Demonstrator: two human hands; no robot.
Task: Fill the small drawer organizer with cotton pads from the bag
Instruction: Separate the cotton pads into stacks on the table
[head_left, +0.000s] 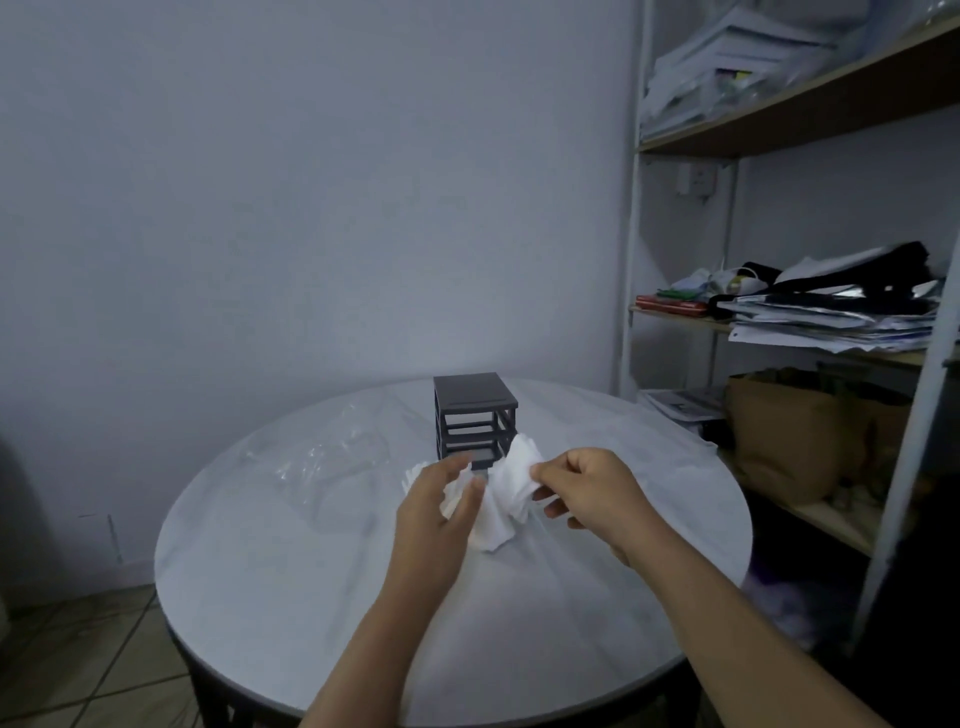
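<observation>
A small dark grey drawer organizer (475, 415) stands upright near the far middle of the round white table (311, 597); its frame looks open, with a drawer jutting out at the bottom front. Both hands hold a fanned stack of white cotton pads (506, 488) just in front of it. My left hand (441, 512) grips the left end of the stack, my right hand (587, 491) pinches the right end. A crumpled clear plastic bag (332, 457) lies on the table to the left of the organizer.
A white metal shelf unit (631, 260) stands to the right of the table, loaded with paper stacks, folders and a brown paper bag (795, 436). A plain wall is behind the table. Tiled floor shows at the lower left.
</observation>
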